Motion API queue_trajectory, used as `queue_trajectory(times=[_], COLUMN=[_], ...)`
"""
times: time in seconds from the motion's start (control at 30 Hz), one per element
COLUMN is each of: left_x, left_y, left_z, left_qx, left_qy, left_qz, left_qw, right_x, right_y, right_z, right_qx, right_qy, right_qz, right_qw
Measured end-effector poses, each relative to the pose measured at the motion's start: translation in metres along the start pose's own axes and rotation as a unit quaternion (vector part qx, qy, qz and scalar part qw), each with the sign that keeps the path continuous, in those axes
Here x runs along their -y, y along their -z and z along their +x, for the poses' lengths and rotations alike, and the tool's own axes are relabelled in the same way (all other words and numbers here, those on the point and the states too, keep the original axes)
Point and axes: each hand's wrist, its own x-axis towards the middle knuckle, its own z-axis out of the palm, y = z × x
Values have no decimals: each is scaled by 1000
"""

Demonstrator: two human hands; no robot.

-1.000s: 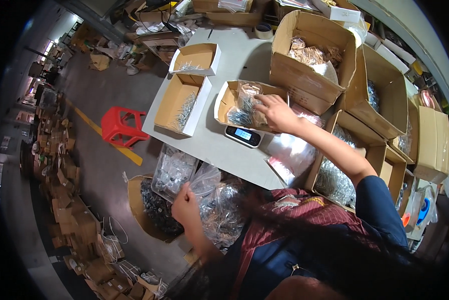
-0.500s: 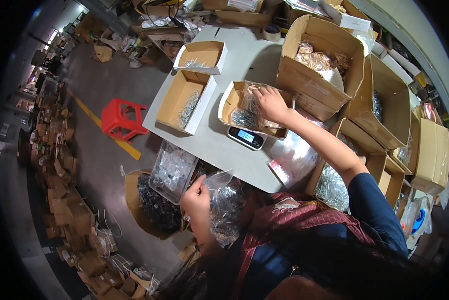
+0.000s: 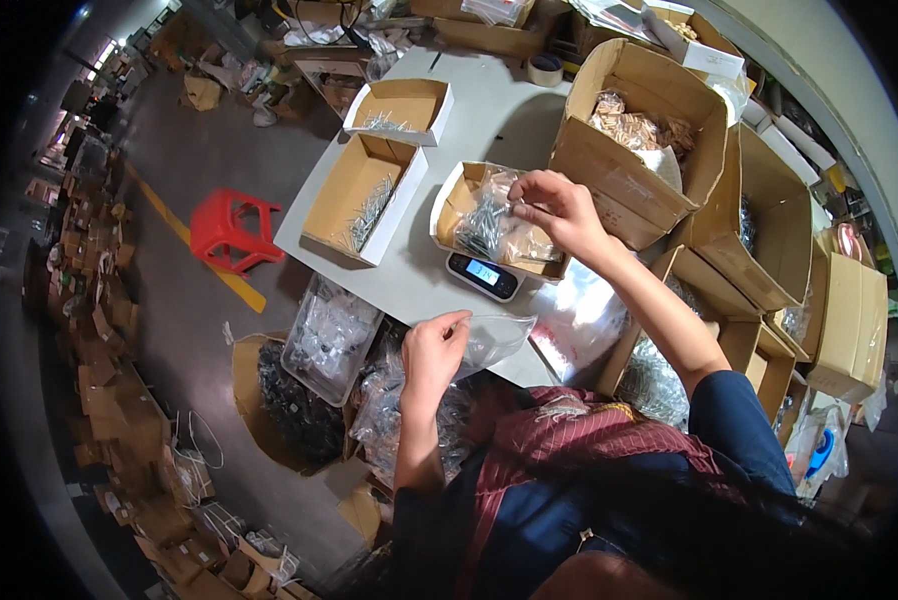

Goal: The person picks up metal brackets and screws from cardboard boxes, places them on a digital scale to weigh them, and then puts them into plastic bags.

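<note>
While the left hand (image 3: 433, 358) pinches a clear bag (image 3: 496, 338), the right hand (image 3: 567, 213) curls half-open over metal fasteners (image 3: 481, 228), its hold unclear.

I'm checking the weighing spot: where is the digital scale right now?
The scale is near the centre of the head view, on the grey table, its display showing at the near edge of the small carton that the right hand is over.

A thin, see-through plastic bag (image 3: 499, 342) stretched out sideways, nearer than the shallow, open cardboard box (image 3: 448, 212), where slim silvery metal pieces (image 3: 480, 229) lay heaped beside clear packets (image 3: 529, 245).
</note>
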Motion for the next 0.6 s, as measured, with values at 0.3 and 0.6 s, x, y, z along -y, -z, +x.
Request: queue_trajectory(times=[0.3, 0.6], left_x=[3, -4], left_y=[-1, -6], left_z=[23, 8], left_qx=[120, 157], left_qy=[19, 97], left_qz=[-121, -207], left_qw=[985, 961], right_x=[58, 60], right_y=[-6, -5], right_z=[-65, -85], right_qx=[73, 224], right_qy=[200, 359], right_qz=[-127, -256], right_qw=[969, 869])
